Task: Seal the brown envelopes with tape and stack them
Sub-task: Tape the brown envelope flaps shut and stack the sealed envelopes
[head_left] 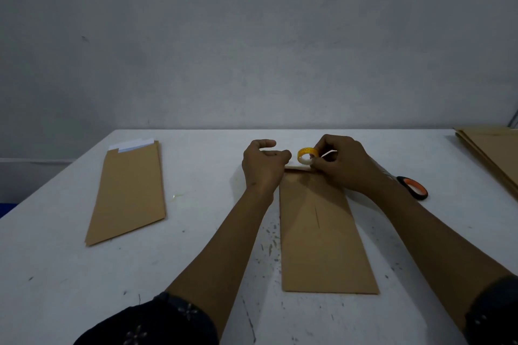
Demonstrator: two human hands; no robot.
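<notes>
Gripping tape roll (307, 156) in right hand (340, 165) over envelope (322, 230) top near table (196, 246) far edge, left hand (263, 165) curling, apparently pinching tape end.

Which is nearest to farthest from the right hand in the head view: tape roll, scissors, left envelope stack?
1. Tape roll, held in the right hand's fingers.
2. Scissors, just right of the wrist.
3. Left envelope stack, far left on the table.
</notes>
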